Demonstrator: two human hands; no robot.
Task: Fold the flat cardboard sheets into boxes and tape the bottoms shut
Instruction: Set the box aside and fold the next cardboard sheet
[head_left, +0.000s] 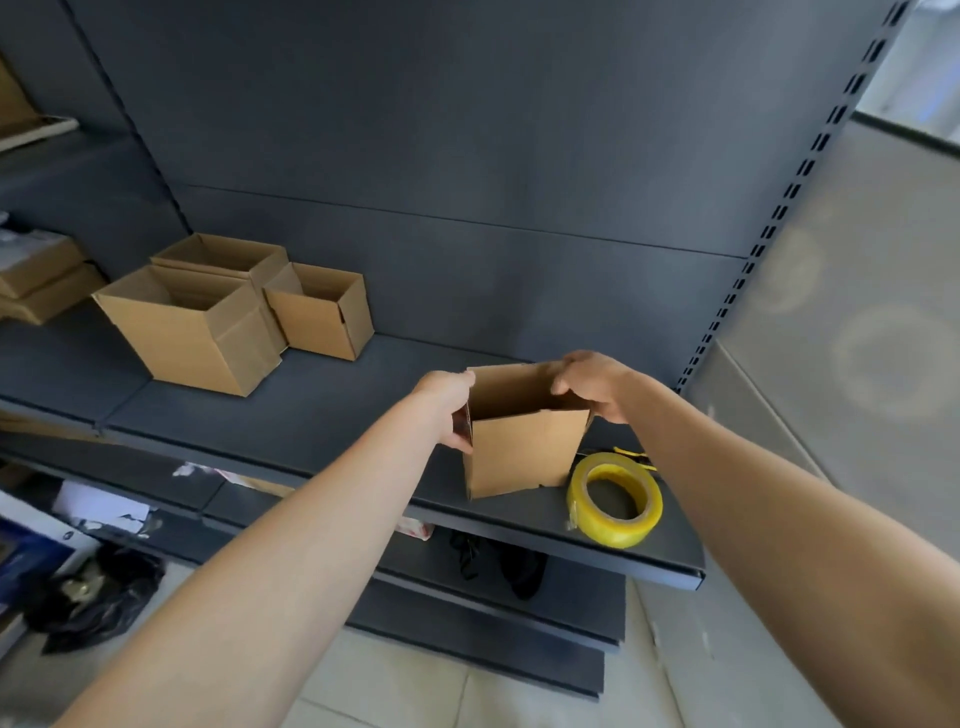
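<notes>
Your left hand (451, 410) grips the left side of the small box (524, 447). Your right hand (592, 384) curls over its top right edge. The box stands open on the shelf (332, 415), just beside the yellow tape (615, 499). Three more boxes (234, 312) sit far left.

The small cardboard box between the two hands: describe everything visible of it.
The small cardboard box is plain brown corrugated board, folded into an upright rectangular shape with its top open and the inside walls showing. It stands near the front edge of the dark grey shelf. The left hand grips its left side, and the right hand grips its upper right corner. Whether its bottom is taped cannot be seen. A yellow tape roll lies just right of it.
</notes>
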